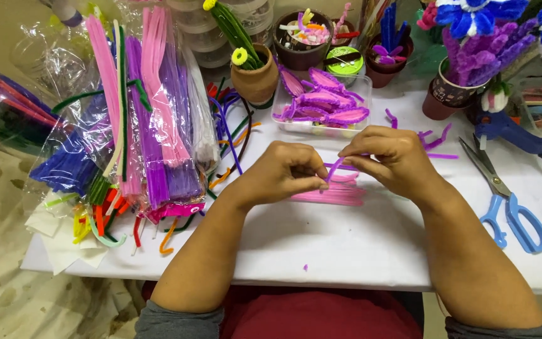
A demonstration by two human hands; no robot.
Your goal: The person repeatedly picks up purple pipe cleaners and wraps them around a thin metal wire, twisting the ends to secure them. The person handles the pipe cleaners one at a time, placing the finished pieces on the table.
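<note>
My left hand (285,171) and my right hand (391,157) meet over the white table (346,245), both pinching a short purple pipe cleaner (333,169) that bends between the fingertips. Under the hands lies a small bundle of pink pipe cleaners (334,194). Just behind them a clear plastic tray (283,119) holds several finished leaf-shaped pieces in purple and pink (327,103).
Bags of pink, purple and blue pipe cleaners (152,125) pile up at the left. Blue-handled scissors (503,201) and a blue glue gun (509,132) lie at the right. Clay pots (255,78) with pipe-cleaner flowers stand along the back. Purple offcuts (437,141) are scattered near my right hand.
</note>
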